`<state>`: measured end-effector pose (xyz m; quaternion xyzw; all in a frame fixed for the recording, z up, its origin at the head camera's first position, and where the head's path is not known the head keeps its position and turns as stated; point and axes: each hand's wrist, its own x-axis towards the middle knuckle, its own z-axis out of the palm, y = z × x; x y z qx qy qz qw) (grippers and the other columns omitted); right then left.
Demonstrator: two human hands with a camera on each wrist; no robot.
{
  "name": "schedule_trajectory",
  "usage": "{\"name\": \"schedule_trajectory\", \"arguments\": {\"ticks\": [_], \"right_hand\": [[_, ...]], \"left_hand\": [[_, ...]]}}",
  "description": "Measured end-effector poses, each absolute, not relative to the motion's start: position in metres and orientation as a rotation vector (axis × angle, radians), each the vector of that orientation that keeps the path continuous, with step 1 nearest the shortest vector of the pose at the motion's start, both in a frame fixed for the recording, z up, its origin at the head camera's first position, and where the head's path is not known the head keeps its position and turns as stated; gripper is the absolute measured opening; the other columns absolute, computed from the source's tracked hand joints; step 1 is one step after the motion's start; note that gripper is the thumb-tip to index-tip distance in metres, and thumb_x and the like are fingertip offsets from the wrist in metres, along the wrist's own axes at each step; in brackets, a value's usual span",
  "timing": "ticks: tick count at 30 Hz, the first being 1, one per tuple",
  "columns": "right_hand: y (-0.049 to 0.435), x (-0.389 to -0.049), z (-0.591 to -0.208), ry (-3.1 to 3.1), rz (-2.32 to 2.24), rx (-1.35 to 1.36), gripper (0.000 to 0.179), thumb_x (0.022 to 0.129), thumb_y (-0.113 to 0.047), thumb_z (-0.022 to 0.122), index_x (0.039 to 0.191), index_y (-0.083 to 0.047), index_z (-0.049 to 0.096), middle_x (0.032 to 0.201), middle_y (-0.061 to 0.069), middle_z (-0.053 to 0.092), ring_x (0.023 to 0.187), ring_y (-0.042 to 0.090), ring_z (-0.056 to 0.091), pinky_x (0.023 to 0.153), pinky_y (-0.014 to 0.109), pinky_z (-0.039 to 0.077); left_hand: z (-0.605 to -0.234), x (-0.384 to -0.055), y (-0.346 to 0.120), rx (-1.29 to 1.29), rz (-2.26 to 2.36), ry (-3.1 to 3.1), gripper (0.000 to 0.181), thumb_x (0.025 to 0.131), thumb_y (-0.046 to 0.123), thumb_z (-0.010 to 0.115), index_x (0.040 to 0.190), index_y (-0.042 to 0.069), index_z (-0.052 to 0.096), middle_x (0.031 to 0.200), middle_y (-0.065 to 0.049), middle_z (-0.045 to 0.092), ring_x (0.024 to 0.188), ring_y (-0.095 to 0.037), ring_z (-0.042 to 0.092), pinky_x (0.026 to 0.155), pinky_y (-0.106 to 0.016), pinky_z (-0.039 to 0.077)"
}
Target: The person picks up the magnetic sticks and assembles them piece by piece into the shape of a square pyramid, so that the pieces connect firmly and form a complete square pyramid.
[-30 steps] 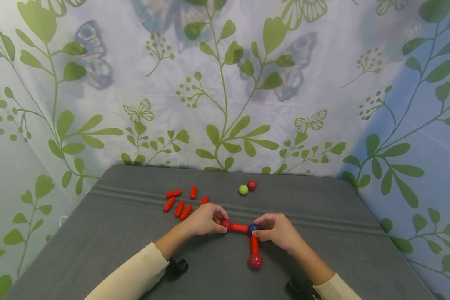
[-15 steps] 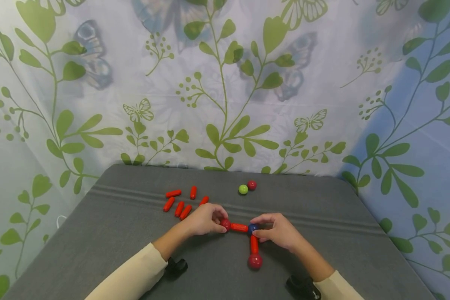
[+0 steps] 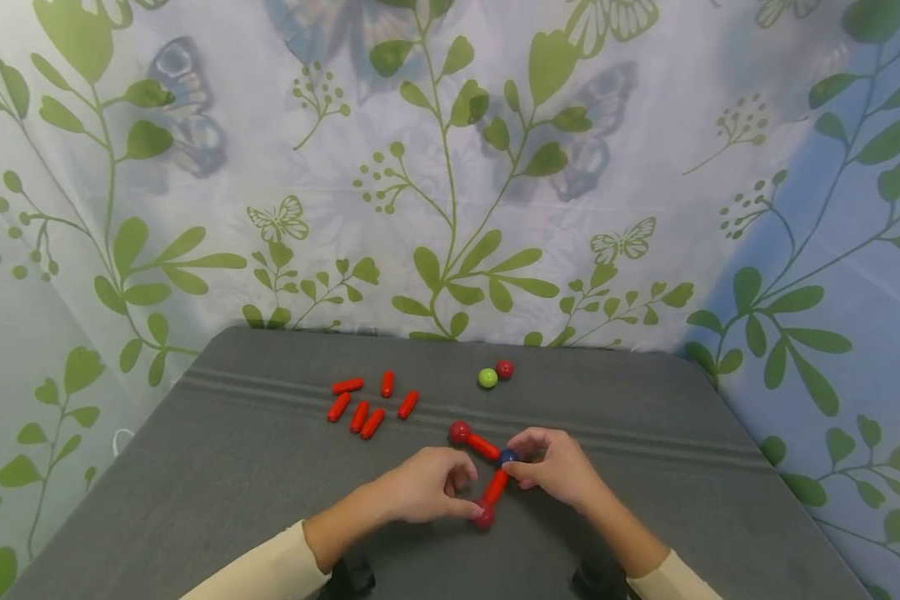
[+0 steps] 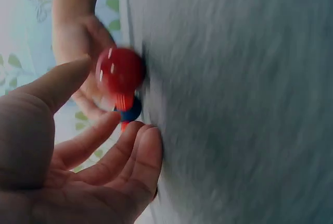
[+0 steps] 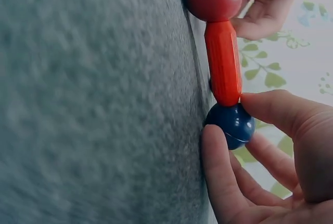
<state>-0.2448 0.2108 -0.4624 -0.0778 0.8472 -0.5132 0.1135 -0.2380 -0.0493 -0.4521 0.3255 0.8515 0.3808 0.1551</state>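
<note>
My right hand [image 3: 551, 467] pinches a dark blue ball [image 5: 237, 125] between thumb and fingers. From this ball two red rods spread in a V. The far rod [image 3: 483, 447] ends in a red ball [image 3: 460, 432] at upper left; the near rod [image 5: 223, 62] ends in another red ball [image 4: 120, 71] towards me. My left hand [image 3: 429, 486] is beside that near ball, its thumb tip right at the ball's side. The left fingers are loosely bent and spread away from the thumb, as the left wrist view shows.
Several loose red rods [image 3: 359, 417] lie on the grey table [image 3: 270, 467] at the back left. A green ball [image 3: 487, 378] and a red ball [image 3: 504, 369] sit close together near the back edge. A leaf-patterned cloth [image 3: 450, 167] hangs behind.
My left hand has let go of the far red ball and moved nearer to the near one. The joined rods have turned clockwise about the blue ball, which my right hand still holds.
</note>
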Motion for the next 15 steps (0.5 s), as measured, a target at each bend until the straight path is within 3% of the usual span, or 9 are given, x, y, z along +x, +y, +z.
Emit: {"name": "schedule_trajectory", "arguments": {"ticks": [7,15], "right_hand": [[0.210,-0.233,-0.462,2.547,-1.408,-0.270,0.032,0.082,-0.026,0.087,0.099,-0.006,0.070,0.080,0.006,0.067,0.061,0.020,0.071,0.058,0.032,0.059],[0.217,-0.231,-0.461,2.393,-1.472,-0.248,0.029,0.088,-0.029,0.083,0.096,-0.004,0.071,0.081,0.009,0.071,0.066,0.022,0.071,0.061,0.037,0.062]], "left_hand": [[-0.452,-0.229,-0.050,0.955,1.024,2.439,0.025,0.081,0.022,0.088,0.096,0.016,0.070,0.079,0.009,0.064,0.069,0.001,0.055,0.066,-0.017,0.048],[-0.454,-0.235,-0.068,1.017,1.022,2.424,0.018,0.085,0.015,0.084,0.101,0.016,0.075,0.086,0.010,0.066,0.075,-0.002,0.060,0.070,-0.017,0.050]]}}
